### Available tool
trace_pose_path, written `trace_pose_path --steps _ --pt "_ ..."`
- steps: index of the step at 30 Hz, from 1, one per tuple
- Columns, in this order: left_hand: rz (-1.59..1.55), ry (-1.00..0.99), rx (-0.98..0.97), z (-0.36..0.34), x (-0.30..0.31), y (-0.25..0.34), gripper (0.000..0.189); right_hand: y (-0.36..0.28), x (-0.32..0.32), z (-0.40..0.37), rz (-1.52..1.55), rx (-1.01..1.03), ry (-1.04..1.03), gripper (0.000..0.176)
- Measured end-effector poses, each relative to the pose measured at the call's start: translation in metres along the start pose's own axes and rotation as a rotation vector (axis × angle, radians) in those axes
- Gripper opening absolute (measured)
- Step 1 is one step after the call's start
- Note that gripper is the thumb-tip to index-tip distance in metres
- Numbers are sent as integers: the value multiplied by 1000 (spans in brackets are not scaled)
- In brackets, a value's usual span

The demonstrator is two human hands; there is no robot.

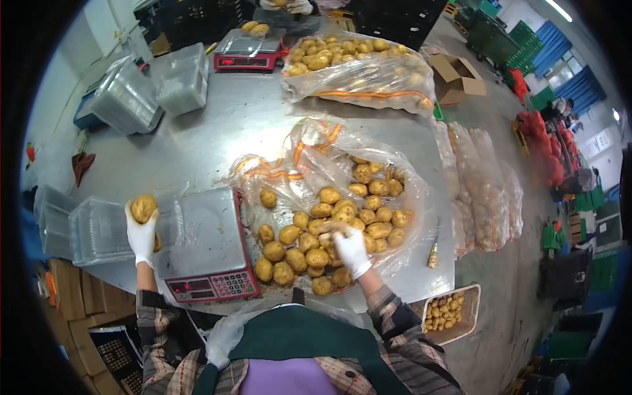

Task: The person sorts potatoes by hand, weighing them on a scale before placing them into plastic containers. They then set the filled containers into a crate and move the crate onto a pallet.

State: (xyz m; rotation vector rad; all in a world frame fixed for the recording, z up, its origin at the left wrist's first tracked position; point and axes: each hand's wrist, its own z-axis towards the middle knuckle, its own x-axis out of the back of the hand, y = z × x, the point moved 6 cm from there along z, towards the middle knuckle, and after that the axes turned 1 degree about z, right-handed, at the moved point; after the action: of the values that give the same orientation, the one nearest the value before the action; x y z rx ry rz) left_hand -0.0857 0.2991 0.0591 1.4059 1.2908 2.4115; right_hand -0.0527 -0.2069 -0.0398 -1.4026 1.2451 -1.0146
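Note:
My left hand (141, 237), in a white glove, is closed round a potato (143, 207) at the table's left side. Clear plastic tubs (99, 227) lie beside and behind this hand. Part of another potato (157, 243) shows by its wrist. To its right is a red scale (209, 289) with a bare metal plate. My right hand (350, 249), also gloved, reaches over loose potatoes (296, 259) with fingers stretched out; its fingertips are blurred and look soiled. The potatoes lie on an opened clear plastic bag (316, 158) with orange stripes.
A full bag of potatoes (368, 95) and a second scale (245, 61) stand at the back. Stacked clear tubs (128, 99) are back left. A knife (433, 253) lies near the right edge. A basket (471, 319) holds small potatoes below. Another person's gloved hands (299, 6) show at the top.

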Motion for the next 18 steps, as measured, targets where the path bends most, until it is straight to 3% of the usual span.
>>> trace_pose_path --steps 2,3,4,7,8,9,11,13,17,18 --pt "119 -97 93 -6 -16 -41 67 22 60 26 -32 54 171 30" --pt "147 -193 47 -17 -28 -47 68 25 91 41 -91 133 249 27" --pt "176 -288 7 -25 -38 -50 69 18 114 50 56 52 333 28" --pt "-290 -572 273 -52 -57 -29 65 34 210 105 -464 87 524 35" --pt "-467 -677 369 -60 -65 -28 65 28 241 123 -939 -19 577 40" --pt "-462 -735 327 -64 -69 -27 54 -19 236 115 -690 20 612 45" --pt "-154 -636 50 -66 -63 -5 47 24 318 175 -783 67 602 50" --pt "208 -482 -150 -70 -49 38 35 -25 298 174 -926 -4 511 47" --pt "115 -334 -299 -72 -43 27 29 -13 280 208 -908 -64 238 43" --pt "102 -316 -290 -71 -42 20 29 -1 274 211 -924 -171 135 43"
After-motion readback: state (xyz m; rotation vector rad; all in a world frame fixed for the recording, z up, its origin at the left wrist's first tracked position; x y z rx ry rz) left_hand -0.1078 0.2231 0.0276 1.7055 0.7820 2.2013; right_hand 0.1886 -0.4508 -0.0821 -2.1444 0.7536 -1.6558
